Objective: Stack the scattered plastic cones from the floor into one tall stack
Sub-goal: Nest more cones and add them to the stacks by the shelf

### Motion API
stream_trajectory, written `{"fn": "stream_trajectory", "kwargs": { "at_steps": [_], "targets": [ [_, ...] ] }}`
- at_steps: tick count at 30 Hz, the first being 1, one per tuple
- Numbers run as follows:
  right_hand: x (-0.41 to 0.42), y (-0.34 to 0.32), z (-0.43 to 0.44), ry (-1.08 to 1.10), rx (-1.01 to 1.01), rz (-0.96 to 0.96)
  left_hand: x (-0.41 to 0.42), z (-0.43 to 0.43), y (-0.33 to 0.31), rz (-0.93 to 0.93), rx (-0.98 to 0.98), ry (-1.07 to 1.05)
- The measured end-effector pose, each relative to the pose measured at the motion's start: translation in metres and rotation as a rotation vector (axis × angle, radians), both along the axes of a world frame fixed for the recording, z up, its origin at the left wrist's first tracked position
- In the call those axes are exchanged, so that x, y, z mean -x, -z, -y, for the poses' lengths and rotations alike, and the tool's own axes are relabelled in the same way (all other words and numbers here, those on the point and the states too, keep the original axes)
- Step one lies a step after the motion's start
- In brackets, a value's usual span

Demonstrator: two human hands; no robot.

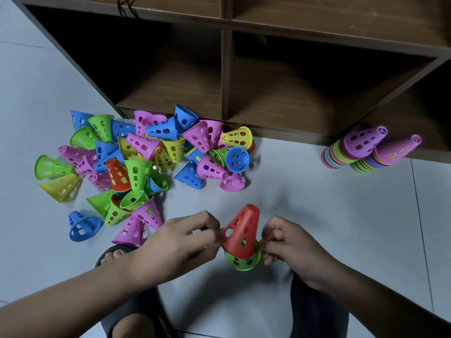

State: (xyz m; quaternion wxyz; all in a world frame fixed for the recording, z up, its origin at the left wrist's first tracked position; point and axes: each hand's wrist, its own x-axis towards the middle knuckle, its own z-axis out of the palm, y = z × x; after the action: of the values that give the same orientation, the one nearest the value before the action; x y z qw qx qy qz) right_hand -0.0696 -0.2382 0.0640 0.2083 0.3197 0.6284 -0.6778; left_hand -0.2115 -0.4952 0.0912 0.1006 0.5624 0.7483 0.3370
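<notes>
A red perforated cone [241, 230] sits tilted over a green cone [244, 261] near the middle of the floor. My left hand [180, 242] pinches the red cone's rim on its left side. My right hand [285, 242] pinches the rim of the green cone on the right. A heap of scattered cones [144, 162] in pink, blue, green, yellow and red lies on the floor to the upper left. Two tall stacks of cones [358, 150], each topped with a pink cone, lean by the shelf at the right.
A dark wooden shelf unit [225, 76] with open compartments stands along the back. The floor [305, 203] is pale grey tile. My knees and a sandalled foot [114, 254] show at the bottom edge, close to the pink cones of the heap.
</notes>
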Motion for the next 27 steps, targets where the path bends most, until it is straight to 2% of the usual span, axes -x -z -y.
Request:
{"fn": "stream_trajectory", "kwargs": {
  "at_steps": [7,13,16,20,27],
  "targets": [
    [0.000,0.002,-0.002,-0.066,-0.084,-0.001,-0.007,0.004,0.018,-0.058,0.042,0.153],
    [0.006,0.008,-0.008,-0.254,-0.310,-0.036,-0.002,0.004,0.031,0.027,0.119,0.127],
    [0.016,0.010,-0.016,-0.296,-0.435,-0.078,0.009,0.005,0.036,0.117,0.158,0.055],
    [0.042,0.014,-0.024,-0.329,-0.553,-0.171,0.031,0.003,0.048,0.158,0.217,-0.143],
    [0.093,0.027,-0.039,-0.510,-0.764,-0.359,0.071,-0.013,0.067,0.118,0.281,-0.323]
  ]
}}
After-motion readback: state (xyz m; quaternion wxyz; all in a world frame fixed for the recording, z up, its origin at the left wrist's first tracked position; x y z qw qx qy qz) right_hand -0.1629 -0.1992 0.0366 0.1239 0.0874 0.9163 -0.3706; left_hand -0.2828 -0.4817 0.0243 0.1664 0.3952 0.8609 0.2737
